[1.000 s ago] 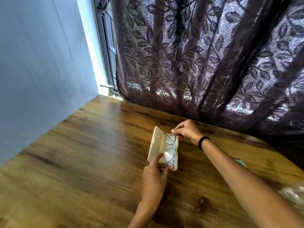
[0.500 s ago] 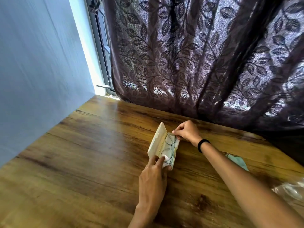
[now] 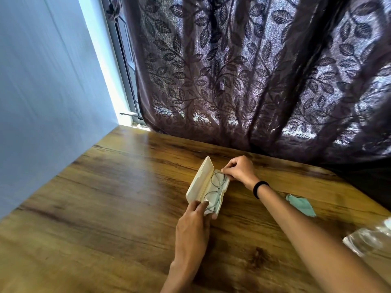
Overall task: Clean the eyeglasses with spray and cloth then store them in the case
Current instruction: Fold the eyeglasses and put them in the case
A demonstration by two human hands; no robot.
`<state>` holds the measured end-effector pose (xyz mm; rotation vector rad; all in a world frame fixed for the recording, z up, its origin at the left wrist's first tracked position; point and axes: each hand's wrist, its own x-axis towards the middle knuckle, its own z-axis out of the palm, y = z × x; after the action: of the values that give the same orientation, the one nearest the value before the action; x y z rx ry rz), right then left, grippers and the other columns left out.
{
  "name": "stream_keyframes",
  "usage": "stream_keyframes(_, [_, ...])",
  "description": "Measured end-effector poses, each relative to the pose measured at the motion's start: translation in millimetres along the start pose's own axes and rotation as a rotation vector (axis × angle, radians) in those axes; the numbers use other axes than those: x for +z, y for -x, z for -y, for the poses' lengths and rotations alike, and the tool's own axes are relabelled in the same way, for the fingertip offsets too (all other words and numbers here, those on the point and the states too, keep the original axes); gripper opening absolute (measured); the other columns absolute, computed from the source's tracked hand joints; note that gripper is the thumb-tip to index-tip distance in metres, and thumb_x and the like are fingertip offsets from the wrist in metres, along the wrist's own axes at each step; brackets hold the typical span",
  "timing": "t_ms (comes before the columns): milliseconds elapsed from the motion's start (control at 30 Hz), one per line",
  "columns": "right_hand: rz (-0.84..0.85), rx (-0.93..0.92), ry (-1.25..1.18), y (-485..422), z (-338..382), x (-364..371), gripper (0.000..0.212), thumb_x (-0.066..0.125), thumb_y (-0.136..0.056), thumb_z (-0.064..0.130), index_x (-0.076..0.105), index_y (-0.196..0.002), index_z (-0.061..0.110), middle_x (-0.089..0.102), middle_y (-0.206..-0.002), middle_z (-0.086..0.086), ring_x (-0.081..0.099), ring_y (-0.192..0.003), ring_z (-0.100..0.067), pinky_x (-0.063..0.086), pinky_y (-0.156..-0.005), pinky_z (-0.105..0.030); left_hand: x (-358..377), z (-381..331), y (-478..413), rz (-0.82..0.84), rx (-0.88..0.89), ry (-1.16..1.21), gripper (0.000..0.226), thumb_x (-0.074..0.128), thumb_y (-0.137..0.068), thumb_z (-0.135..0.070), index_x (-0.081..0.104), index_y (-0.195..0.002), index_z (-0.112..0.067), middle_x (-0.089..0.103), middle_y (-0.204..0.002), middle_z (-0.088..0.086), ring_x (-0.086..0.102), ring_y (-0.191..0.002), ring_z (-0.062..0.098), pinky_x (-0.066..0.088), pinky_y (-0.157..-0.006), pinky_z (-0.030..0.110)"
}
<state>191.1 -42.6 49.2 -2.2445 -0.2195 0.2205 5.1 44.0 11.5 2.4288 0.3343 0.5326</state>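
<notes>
Nearest, the left hand [image 3: 193, 226] is seen with its fingertips pinched on the near end of the cream case [image 3: 206, 188], which lies open well in from the wooden tabletop's [image 3: 105, 208] edges, lid raised on its left side. Inside it the round wire eyeglasses [image 3: 214, 191] are laid folded, and at the far end they are nipped between the right hand's [image 3: 240, 171] thumb and fingers. Toward the right edge a teal cloth [image 3: 300, 205] is spread flat, and behind the far edge a dark leaf-patterned curtain [image 3: 254, 70] is hung.
</notes>
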Motion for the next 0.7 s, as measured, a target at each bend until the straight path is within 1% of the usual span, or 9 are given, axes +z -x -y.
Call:
stream_keyframes(100, [-0.016, 0.023, -0.005, 2, -2, -1, 0.013, 0.074, -0.074, 0.011, 0.067, -0.068, 0.001, 0.068, -0.067, -0.016, 0.062, -0.054, -0.019, 0.056, -0.065, -0.037, 0, 1, 0, -0.001, -0.001, -0.010, 0.036, 0.062, -0.086, -0.029, 0.059, -0.121, -0.022, 0.061, -0.119, -0.006, 0.064, -0.094, 0.012, 0.055, -0.078, 0.029])
stream_keyframes(167, [-0.027, 0.028, -0.016, 3, -3, -2, 0.017, 0.075, -0.074, 0.015, 0.064, -0.066, 0.006, 0.069, -0.071, -0.015, 0.067, -0.062, -0.023, 0.058, -0.066, -0.040, 0, 2, 0, -0.012, 0.004, -0.011, 0.035, 0.063, -0.085, -0.028, 0.060, -0.119, -0.022, 0.062, -0.117, -0.006, 0.065, -0.091, 0.012, 0.055, -0.075, 0.029])
stream_keyframes(233, [-0.019, 0.030, -0.006, 5, -4, -3, 0.018, 0.076, -0.073, 0.018, 0.063, -0.068, 0.007, 0.070, -0.076, -0.014, 0.069, -0.069, -0.025, 0.059, -0.067, -0.041, 0, 2, -1, -0.018, 0.014, -0.009, 0.034, 0.064, -0.084, -0.029, 0.061, -0.117, -0.021, 0.062, -0.115, -0.006, 0.065, -0.089, 0.011, 0.055, -0.073, 0.028])
stream_keyframes(300, [0.001, 0.047, -0.020, 6, -4, -5, 0.018, 0.076, -0.074, 0.017, 0.062, -0.068, 0.006, 0.069, -0.077, -0.013, 0.069, -0.071, -0.024, 0.059, -0.067, -0.041, 1, 3, -1, -0.018, 0.026, -0.007, 0.034, 0.064, -0.084, -0.030, 0.062, -0.117, -0.021, 0.062, -0.116, -0.006, 0.065, -0.088, 0.010, 0.055, -0.073, 0.026])
stream_keyframes(433, [0.032, 0.075, -0.054, 7, -4, -8, 0.022, 0.074, -0.075, 0.012, 0.056, -0.062, 0.010, 0.065, -0.076, -0.009, 0.066, -0.072, -0.019, 0.060, -0.066, -0.037, 1, 3, -2, -0.032, 0.046, 0.009, 0.032, 0.066, -0.082, -0.029, 0.064, -0.113, -0.020, 0.064, -0.113, -0.005, 0.066, -0.084, 0.010, 0.055, -0.069, 0.023])
stream_keyframes(500, [0.043, 0.075, -0.057, 7, -4, -10, 0.023, 0.072, -0.076, 0.009, 0.054, -0.061, 0.010, 0.064, -0.075, -0.008, 0.066, -0.076, -0.020, 0.059, -0.066, -0.036, 1, 4, -3, -0.038, 0.061, 0.015, 0.032, 0.069, -0.081, -0.026, 0.065, -0.112, -0.019, 0.064, -0.112, -0.004, 0.067, -0.085, 0.011, 0.054, -0.070, 0.021])
stream_keyframes(600, [0.056, 0.075, -0.053, 7, -3, -11, 0.023, 0.070, -0.076, 0.008, 0.053, -0.061, 0.009, 0.064, -0.078, -0.010, 0.066, -0.081, -0.021, 0.059, -0.070, -0.039, 0, 5, -3, -0.033, 0.070, 0.038, 0.032, 0.068, -0.082, -0.022, 0.064, -0.113, -0.018, 0.063, -0.114, -0.004, 0.066, -0.090, 0.011, 0.052, -0.075, 0.019])
stream_keyframes(700, [0.080, 0.081, -0.032, 5, -2, -11, 0.022, 0.071, -0.076, 0.007, 0.053, -0.063, 0.009, 0.062, -0.074, -0.008, 0.065, -0.079, -0.021, 0.059, -0.070, -0.039, -1, 6, -2, -0.023, 0.076, 0.045, 0.032, 0.066, -0.083, -0.020, 0.063, -0.115, -0.017, 0.062, -0.116, -0.004, 0.064, -0.092, 0.009, 0.049, -0.079, 0.016])
